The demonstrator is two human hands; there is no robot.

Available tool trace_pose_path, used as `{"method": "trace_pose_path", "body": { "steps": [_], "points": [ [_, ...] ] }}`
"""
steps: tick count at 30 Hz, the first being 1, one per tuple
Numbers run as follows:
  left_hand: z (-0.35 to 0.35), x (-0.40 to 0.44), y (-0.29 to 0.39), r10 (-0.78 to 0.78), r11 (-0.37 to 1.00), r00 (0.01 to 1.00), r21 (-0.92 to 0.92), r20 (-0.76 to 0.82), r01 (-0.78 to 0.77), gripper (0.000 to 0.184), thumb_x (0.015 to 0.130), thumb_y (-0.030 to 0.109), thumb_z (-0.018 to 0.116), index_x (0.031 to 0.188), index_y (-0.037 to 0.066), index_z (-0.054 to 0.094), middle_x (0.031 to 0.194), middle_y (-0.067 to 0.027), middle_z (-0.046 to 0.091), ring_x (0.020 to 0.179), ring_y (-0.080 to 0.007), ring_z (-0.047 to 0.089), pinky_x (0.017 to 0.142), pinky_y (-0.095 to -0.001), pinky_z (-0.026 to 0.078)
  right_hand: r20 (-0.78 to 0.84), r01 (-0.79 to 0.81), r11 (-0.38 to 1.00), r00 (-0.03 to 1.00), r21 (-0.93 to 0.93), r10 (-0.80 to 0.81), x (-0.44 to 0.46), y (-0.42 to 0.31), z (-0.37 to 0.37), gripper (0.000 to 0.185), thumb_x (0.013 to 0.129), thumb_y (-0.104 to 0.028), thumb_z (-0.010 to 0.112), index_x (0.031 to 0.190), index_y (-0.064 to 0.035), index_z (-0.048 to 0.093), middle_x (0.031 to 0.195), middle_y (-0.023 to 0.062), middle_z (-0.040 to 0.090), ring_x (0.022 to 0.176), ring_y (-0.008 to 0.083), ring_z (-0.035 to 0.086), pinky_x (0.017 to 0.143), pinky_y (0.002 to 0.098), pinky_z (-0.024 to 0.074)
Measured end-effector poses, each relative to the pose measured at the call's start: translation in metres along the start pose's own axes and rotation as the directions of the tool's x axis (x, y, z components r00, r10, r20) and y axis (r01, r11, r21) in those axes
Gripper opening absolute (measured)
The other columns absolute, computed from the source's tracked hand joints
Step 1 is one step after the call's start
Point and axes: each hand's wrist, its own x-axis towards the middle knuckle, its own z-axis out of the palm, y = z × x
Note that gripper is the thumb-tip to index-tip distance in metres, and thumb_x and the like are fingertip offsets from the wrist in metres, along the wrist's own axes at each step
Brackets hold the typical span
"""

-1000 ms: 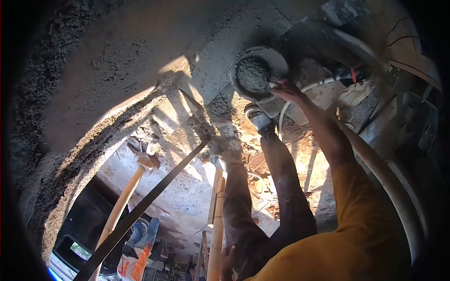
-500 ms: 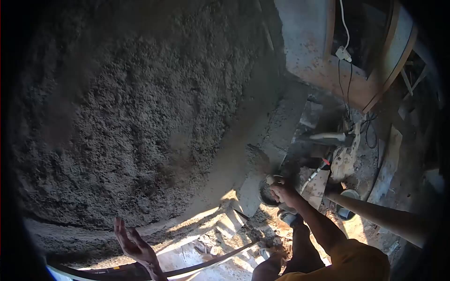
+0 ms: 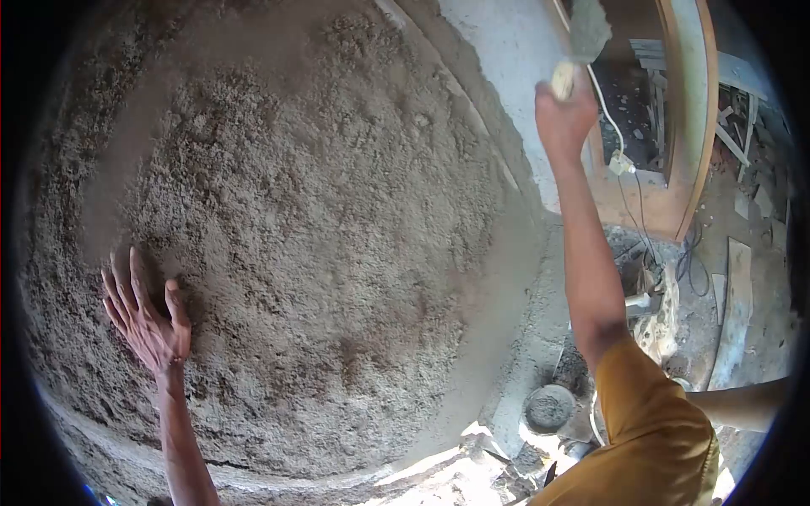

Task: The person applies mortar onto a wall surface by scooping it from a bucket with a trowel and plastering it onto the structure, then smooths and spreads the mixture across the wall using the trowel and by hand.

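My left hand (image 3: pixel 150 319) is held with fingers spread against the rough, wet-looking mortar wall (image 3: pixel 329 244); whether the palm presses flat on it I cannot tell. At the upper right my right hand (image 3: pixel 564 118) is closed around the pale handle of a trowel (image 3: pixel 590 32), raised with its blade upward. Grey mortar seems to coat the blade, which is slightly blurred. Below my right arm, a round pan (image 3: pixel 548 388) of grey mortar stands near the foot of the wall.
A wooden frame (image 3: pixel 704 126) borders an opening on the right. Before it hangs a white cord with a plug connector (image 3: pixel 621 163). Boards (image 3: pixel 732 312) and rubble lie on the ground. A smoother mortar strip (image 3: pixel 489 312) edges the rough area.
My right hand has risen from the pan to the upper right, lifting the trowel. My left hand has moved up and left, onto or close against the wall. The view has shifted.
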Motion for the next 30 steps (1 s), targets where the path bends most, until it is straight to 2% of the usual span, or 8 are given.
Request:
{"method": "trace_pose_path", "body": {
  "steps": [6,8,10,13,18,20,25,30],
  "points": [
    [0.002,0.002,0.001,-0.078,0.997,0.997,-0.008,-0.008,0.078,0.080,0.105,0.074,0.036,0.169,0.028,0.036,0.177,-0.0077,0.028,0.165,-0.0338,0.020,0.134,-0.0558,0.014,0.001,-0.195,0.918,0.978,-0.345,0.208,-0.018,0.008,0.150,0.037,0.082,-0.020,0.075,0.113,0.0016,0.072,0.101,0.0231,0.078,0.093,0.0373,0.078,0.081,0.0490,0.0608],
    [0.000,0.003,0.004,-0.054,0.998,0.999,-0.020,-0.003,0.054,0.079,0.105,0.070,0.044,0.168,0.024,0.039,0.176,-0.0120,0.031,0.164,-0.0374,0.022,0.133,-0.0582,0.016,0.531,-0.258,0.885,0.722,-0.388,0.443,-0.044,-0.014,0.170,0.035,0.082,-0.020,0.077,0.111,-0.0005,0.074,0.102,0.0218,0.078,0.093,0.0370,0.078,0.082,0.0497,0.0610],
    [0.004,0.002,0.001,-0.051,0.999,0.999,0.015,0.001,0.051,0.078,0.105,0.072,0.040,0.168,0.026,0.040,0.176,-0.0105,0.031,0.164,-0.0362,0.022,0.133,-0.0582,0.016,0.812,-0.142,0.965,0.521,-0.220,0.262,-0.092,-0.068,0.134,0.043,0.081,-0.020,0.078,0.119,-0.0015,0.075,0.103,0.0203,0.078,0.095,0.0384,0.076,0.085,0.0499,0.0613],
    [0.006,-0.001,0.002,-0.053,0.997,0.999,0.052,-0.008,0.053,0.080,0.104,0.077,0.035,0.167,0.027,0.043,0.176,-0.0095,0.032,0.163,-0.0360,0.024,0.133,-0.0587,0.017,0.756,-0.190,0.942,0.649,0.276,-0.090,-0.173,-0.108,0.040,0.053,0.083,-0.010,0.075,0.136,-0.0025,0.067,0.106,0.0213,0.076,0.097,0.0397,0.075,0.086,0.0455,0.0614],
    [0.013,0.000,-0.002,-0.024,0.999,0.998,0.046,-0.058,0.027,0.083,0.102,0.080,0.034,0.166,0.028,0.043,0.176,-0.0069,0.032,0.163,-0.0353,0.026,0.132,-0.0583,0.020,0.758,-0.463,0.837,0.423,-0.291,0.497,-0.211,-0.005,0.016,0.033,0.085,-0.009,0.074,0.116,0.0019,0.072,0.098,0.0199,0.078,0.094,0.0317,0.078,0.083,0.0429,0.0607],
    [0.014,-0.001,-0.002,-0.032,0.998,0.997,0.050,-0.066,0.036,0.083,0.102,0.081,0.034,0.166,0.029,0.043,0.176,-0.0057,0.032,0.162,-0.0345,0.027,0.132,-0.0584,0.020,0.640,-0.484,0.853,0.596,-0.196,0.485,-0.220,0.078,0.042,0.027,0.086,-0.009,0.075,0.111,0.0017,0.071,0.091,0.0142,0.077,0.079,0.0258,0.075,0.071,0.0407,0.0604],
    [0.019,0.000,0.000,-0.024,0.996,0.995,0.083,-0.092,0.032,0.081,0.102,0.080,0.035,0.166,0.031,0.042,0.176,-0.0030,0.033,0.162,-0.0326,0.028,0.132,-0.0595,0.020,0.620,-0.978,0.151,0.030,-0.142,0.784,-0.188,0.165,0.102,0.006,0.095,-0.008,0.071,0.097,-0.0053,0.066,0.079,0.0067,0.063,0.063,0.0160,0.061,0.053,0.0333,0.0514],
    [0.020,0.002,-0.001,0.032,0.997,0.992,0.073,-0.122,-0.023,0.078,0.103,0.077,0.038,0.167,0.031,0.041,0.176,-0.0023,0.033,0.163,-0.0317,0.027,0.133,-0.0595,0.019,0.686,-0.987,-0.145,-0.061,0.065,0.725,-0.180,0.191,0.176,0.020,0.095,-0.008,0.070,0.110,-0.0075,0.057,0.089,0.0067,0.057,0.065,0.0189,0.061,0.055,0.0346,0.0526]
  ]
}}
